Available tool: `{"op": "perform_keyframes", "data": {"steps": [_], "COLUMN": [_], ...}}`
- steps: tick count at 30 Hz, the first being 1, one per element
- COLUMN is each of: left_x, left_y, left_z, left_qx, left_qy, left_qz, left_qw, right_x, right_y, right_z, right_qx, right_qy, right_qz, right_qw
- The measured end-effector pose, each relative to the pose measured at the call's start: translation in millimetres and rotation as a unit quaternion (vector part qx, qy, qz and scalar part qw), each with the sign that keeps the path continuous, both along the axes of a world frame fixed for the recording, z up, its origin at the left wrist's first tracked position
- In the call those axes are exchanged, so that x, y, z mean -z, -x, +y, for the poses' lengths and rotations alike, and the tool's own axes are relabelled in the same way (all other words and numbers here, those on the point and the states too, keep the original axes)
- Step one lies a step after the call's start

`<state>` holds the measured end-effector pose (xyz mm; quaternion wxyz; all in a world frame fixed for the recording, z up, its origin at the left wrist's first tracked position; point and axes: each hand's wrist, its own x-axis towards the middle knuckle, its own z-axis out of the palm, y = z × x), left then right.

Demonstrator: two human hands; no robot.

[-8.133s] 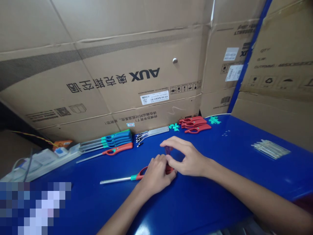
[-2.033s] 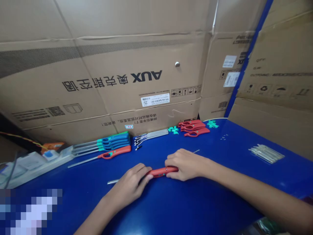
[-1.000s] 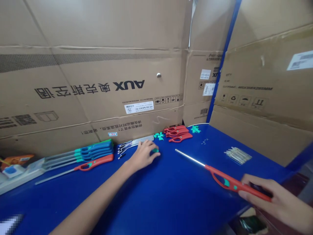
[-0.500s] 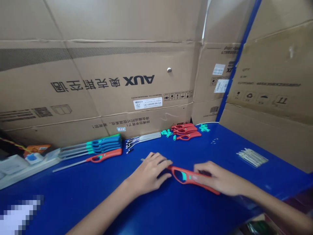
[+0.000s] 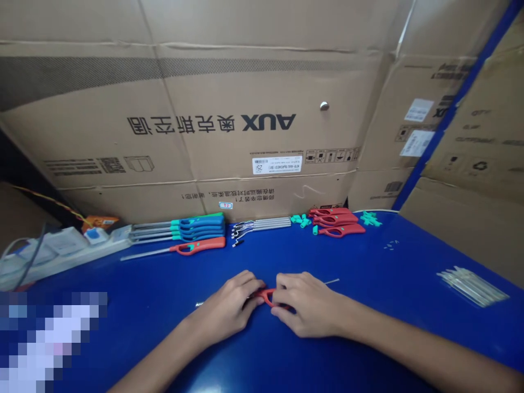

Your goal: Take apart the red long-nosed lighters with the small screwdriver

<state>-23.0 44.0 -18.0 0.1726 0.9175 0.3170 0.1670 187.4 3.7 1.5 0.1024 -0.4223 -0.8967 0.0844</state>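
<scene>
A red stick lighter [image 5: 267,296] lies low over the blue table between my hands, its trigger loop partly showing. My left hand [image 5: 234,304] is closed around its neck end. Past that wrist pokes a short silvery tip [image 5: 199,304]; whether it belongs to the lighter is hidden. My right hand [image 5: 307,307] pinches the lighter at the trigger loop and covers most of the handle. Behind the right hand a thin pale stick [image 5: 332,281] rests on the table.
Along the back lie blue lighters [image 5: 202,228], a red lighter with a metal tube [image 5: 200,245], metal tubes with wires [image 5: 266,224], green caps [image 5: 302,221], red handles [image 5: 341,230] and green pieces [image 5: 370,219]. Clear sticks [image 5: 472,286] lie right; a power strip [image 5: 65,262] left. Cardboard [image 5: 196,158] walls the back.
My right hand has slid left along the lighter from its handle to the trigger loop, closer to my left hand. The camera view has shifted left.
</scene>
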Motion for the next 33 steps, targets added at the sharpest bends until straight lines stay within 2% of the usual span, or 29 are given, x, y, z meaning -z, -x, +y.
{"op": "perform_keyframes", "data": {"steps": [3,6,11,16,19,21,22,24,28,30,33], "left_x": [5.6,6.6,3.1,4.5,4.9,3.8,2.6,-0.8,-9.7,-13.4,-16.8], "left_y": [3,4,3,4,4,4,4,3,3,4,7], "left_z": [2,1,0,2,3,3,3,3,1,1,1], "left_qx": [-0.013,-0.019,-0.036,-0.063,-0.067,-0.071,-0.071,-0.06,-0.026,-0.022,-0.009], "left_qy": [0.011,0.038,0.071,0.123,0.144,0.147,0.144,0.132,0.118,0.112,0.086], "left_qz": [-0.005,-0.002,-0.01,-0.018,-0.021,-0.023,-0.023,-0.018,0.005,0.01,0.018], "left_qw": [1.0,0.999,0.997,0.99,0.987,0.986,0.987,0.989,0.993,0.993,0.996], "right_x": [7.6,8.1,7.6,16.1,9.2,-0.2,-4.5,-9.4,-6.9,-7.2,-13.8], "right_y": [1,0,2,13,13,5,-2,-18,-43,-47,-44], "right_z": [0,2,0,-14,-15,-8,-3,10,28,28,19], "right_qx": [0.026,0.044,0.088,0.119,0.126,0.157,0.179,0.221,0.255,0.238,0.139], "right_qy": [-0.008,0.023,0.059,0.005,-0.028,-0.058,-0.071,-0.08,0.002,0.023,0.059], "right_qz": [0.091,0.176,0.214,0.233,0.289,0.321,0.314,0.236,0.046,0.029,0.047], "right_qw": [0.996,0.983,0.971,0.965,0.949,0.932,0.93,0.943,0.966,0.971,0.987]}}
